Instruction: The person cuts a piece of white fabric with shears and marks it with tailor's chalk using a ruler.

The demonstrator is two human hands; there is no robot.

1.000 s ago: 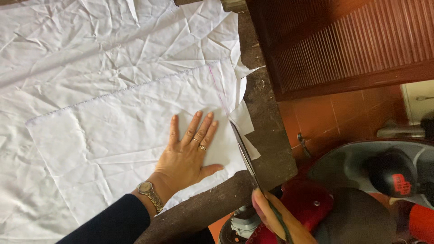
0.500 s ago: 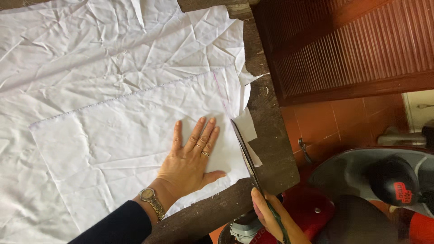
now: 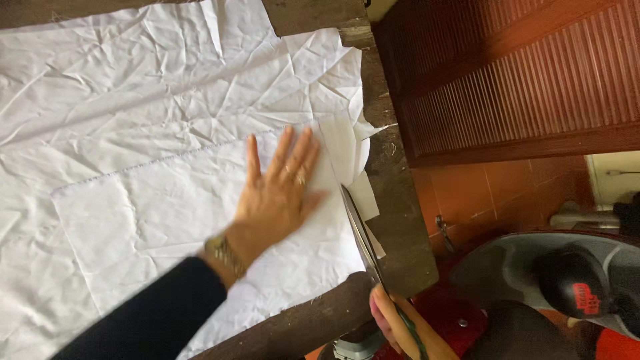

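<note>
While left hand point(image 3: 277, 197) flattens white cloth point(image 3: 167, 153), right hand point(image 3: 390, 320) grips scissors point(image 3: 360, 233).

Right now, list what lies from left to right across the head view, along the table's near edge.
Dark sleeve → wristwatch → left hand flat on the white cloth → scissors → right hand → orange floor tiles.

cabinet point(image 3: 520, 80) crowds right, cloth point(image 3: 133, 100) leftward open

Soft daylight, motion-blurred hand point(image 3: 277, 200), bright cloth point(image 3: 133, 100)
</note>
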